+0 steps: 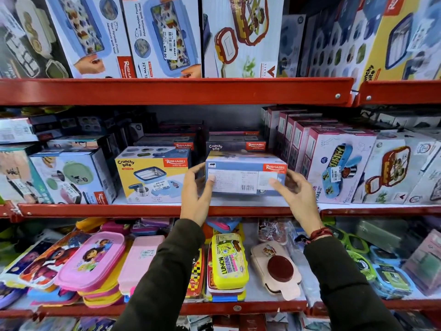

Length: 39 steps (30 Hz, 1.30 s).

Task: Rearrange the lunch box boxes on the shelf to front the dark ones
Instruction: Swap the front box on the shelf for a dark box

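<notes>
A light blue and white lunch box box [245,174] with a red brand patch and a barcode label sits at the front of the middle shelf [143,209]. My left hand [196,194] grips its left end and my right hand [296,194] grips its right end. Directly behind it stand two darker purple "Crunchy bite" boxes [235,145], stacked. To its left a yellow and blue "Crunchy bite" box [152,175] faces forward, with dark boxes [164,140] behind that one too.
Pink and white boxes [334,163] stand in a row to the right, a green-print box [71,177] to the left. The red upper shelf [176,90] hangs close overhead. Loose plastic lunch boxes [226,261] fill the lower shelf.
</notes>
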### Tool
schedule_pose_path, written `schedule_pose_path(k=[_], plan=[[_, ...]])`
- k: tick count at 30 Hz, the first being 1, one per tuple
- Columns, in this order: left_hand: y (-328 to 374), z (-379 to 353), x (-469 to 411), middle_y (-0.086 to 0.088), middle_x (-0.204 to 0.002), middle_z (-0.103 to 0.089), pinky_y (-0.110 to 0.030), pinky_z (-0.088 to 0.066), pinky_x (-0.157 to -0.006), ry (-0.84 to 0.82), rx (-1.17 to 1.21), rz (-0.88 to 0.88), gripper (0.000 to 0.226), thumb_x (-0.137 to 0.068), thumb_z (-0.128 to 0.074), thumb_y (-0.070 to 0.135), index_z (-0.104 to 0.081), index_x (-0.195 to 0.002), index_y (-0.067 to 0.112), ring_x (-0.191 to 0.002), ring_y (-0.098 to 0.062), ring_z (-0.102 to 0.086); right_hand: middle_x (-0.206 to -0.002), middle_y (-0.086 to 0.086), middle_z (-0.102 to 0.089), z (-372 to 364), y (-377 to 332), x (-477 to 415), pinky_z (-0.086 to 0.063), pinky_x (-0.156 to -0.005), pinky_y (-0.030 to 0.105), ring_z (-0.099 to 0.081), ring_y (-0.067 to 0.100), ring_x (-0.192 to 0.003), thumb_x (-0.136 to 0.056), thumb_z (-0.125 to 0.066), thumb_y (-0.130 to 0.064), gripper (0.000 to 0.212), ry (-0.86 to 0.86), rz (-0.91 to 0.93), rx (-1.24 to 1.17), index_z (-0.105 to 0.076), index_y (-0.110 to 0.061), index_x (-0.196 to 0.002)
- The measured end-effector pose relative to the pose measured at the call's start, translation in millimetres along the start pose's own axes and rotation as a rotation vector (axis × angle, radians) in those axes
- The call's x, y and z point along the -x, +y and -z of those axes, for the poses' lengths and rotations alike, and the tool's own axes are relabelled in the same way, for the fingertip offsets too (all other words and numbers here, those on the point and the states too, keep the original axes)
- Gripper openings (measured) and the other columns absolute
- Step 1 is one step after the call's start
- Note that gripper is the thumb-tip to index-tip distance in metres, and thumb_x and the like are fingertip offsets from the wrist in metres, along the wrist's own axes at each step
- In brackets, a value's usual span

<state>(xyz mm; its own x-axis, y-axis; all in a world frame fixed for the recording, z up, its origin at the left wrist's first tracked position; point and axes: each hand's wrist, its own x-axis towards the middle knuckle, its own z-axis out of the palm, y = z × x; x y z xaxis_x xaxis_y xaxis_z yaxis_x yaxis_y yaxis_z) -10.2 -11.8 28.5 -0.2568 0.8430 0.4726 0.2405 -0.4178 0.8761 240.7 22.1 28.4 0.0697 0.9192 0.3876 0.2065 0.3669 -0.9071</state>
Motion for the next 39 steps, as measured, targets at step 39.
schedule_pose_path(k=[39], plan=[[-18.4, -12.6, -33.0, -0.005, -0.163, -0.04, -0.044, -0.031, -0.126, -0.083, -0.083, 0.134, 0.056, -0.108, -0.042, 0.022, -0.022, -0.161, 0.022, -0.15, -0.022, -0.037, -0.129, 0.012, -0.069, -34.8, 14.1, -28.7, -0.05, -0.088, 0.027, -0.068, 0.021, -0.096, -0.092, -0.073, -0.023, 0.048, 0.193, -0.035, 0.187, -0.061, -0.005, -0.136]])
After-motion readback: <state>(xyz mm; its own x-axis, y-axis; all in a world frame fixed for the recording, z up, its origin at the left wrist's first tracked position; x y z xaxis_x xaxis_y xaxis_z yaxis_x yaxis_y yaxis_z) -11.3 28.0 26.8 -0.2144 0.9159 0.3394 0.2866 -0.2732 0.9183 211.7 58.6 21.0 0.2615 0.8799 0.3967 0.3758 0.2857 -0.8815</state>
